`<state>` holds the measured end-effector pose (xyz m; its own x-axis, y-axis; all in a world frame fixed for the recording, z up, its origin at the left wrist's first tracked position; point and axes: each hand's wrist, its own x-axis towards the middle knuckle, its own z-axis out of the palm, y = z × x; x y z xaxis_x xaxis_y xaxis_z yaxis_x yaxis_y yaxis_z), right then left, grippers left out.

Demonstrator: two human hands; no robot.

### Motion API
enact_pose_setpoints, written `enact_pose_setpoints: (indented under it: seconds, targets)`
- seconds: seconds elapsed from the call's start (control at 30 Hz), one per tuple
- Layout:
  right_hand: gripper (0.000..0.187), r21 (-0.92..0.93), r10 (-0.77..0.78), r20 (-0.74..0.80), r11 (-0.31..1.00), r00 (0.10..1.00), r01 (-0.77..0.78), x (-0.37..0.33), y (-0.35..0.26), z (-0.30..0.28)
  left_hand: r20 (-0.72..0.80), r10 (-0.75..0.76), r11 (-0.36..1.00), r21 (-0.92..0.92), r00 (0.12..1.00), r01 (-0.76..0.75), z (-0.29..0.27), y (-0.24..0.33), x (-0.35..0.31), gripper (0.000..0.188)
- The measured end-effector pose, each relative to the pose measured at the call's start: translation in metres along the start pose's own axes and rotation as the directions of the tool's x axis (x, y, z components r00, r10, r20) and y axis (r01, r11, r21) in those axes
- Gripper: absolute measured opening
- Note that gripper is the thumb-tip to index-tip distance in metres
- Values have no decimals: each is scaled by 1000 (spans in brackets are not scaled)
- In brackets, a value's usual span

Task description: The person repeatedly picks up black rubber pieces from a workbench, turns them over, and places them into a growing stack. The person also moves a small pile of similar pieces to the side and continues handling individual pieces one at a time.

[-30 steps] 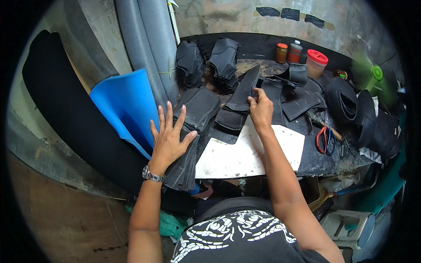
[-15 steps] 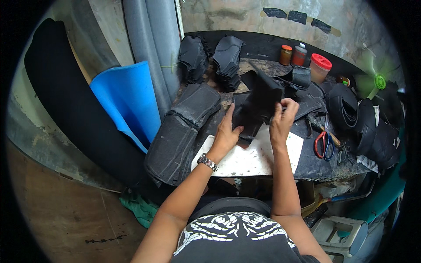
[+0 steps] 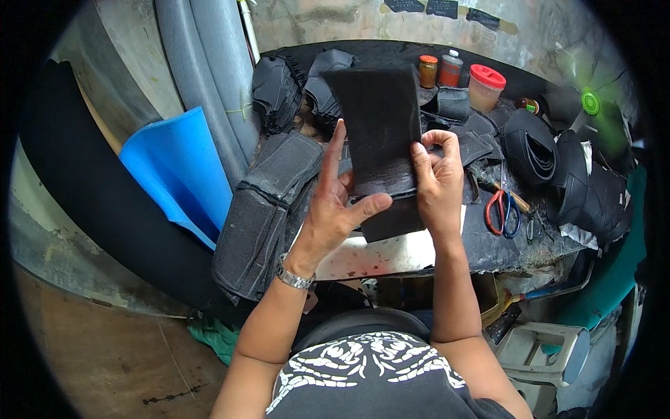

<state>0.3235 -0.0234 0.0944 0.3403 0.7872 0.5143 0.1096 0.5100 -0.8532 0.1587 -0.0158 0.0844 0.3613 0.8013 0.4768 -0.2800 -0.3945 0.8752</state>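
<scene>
- The table [image 3: 391, 258] carries a clutter of dark material, with a pale board at its near edge just below the hands; a blue foam sheet [image 3: 174, 174] leans at its left beside grey tubes.
- A long padded black piece [image 3: 265, 209] lies at the left end of the table, sloping off its edge, close to the left wrist but not touched.
- The black fabric strip [image 3: 380, 133] is held up in the air above the table, upright and roughly flat, its upper end reaching toward the jars at the back.
- To handle it well, I judge the strip should stay taut and flat between the two hands, gripped near its lower end so the long upper part does not flop, and clear of the clutter beneath.
- The left hand [image 3: 331, 209] comes up from the lower left, palm toward the strip; its thumb presses across the lower front while the long fingers [image 3: 333, 150] stand straight up along the left edge, so it is closed on the strip only loosely.
- The right hand [image 3: 436, 181] meets the right edge, fingers curled round it and pinching it, wrist nearly vertical.
- A watch [image 3: 293, 274] sits on the left wrist.
- Red-handled scissors [image 3: 499, 209] lie on the table just right of the right hand, untouched.
- A red-lidded tub [image 3: 486, 85] and two small jars stand at the back.
</scene>
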Motion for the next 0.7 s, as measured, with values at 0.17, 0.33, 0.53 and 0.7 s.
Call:
enact_pose_setpoints:
  seconds: [0.17, 0.33, 0.53, 0.7]
  targets:
    - [49, 214, 165, 157, 957, 974, -197, -9, -25, 0, -166, -80, 957, -288, 983, 29, 13, 16, -2, 102]
    - [81, 282, 128, 324, 933, 937, -225, -28, -29, -1, -197, -155, 931, -358, 968, 76, 12, 21, -6, 88]
    - [88, 253, 96, 329, 949, 939, -185, -34, -26, 2, -256, -218, 895, -437, 942, 89, 13, 12, -11, 77]
    - [87, 271, 150, 376, 926, 914, -264, -38, -27, 2, -232, -340, 836, -518, 911, 180, 4, 7, -13, 75]
